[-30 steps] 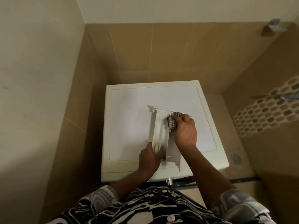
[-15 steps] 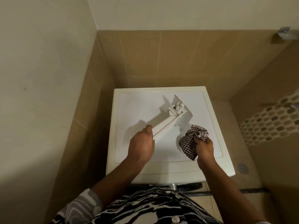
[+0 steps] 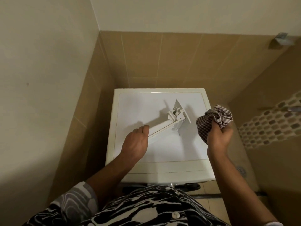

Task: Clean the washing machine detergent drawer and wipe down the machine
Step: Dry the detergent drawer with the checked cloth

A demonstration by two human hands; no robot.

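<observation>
Our left grip (image 3: 136, 141) holds the drawer (image 3: 164, 126); our right grip (image 3: 218, 137) clutches the cloth (image 3: 211, 121). We should wipe its corners steadily.

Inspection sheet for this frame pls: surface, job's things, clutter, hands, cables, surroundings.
surface: washing machine top, white, with the drawer's shadow across it.
job's things: detergent drawer out of the machine, held slanting over the top, can't tell if its far end touches; checked cloth bunched up at the top's right edge.
clutter: nothing seen.
grippers: left hand grips the drawer's near end; right hand has its fingers curled round the cloth.
cables: nothing seen.
surroundings: tan tiled walls behind and beside the machine; mosaic strip and floor drain to the right.
</observation>
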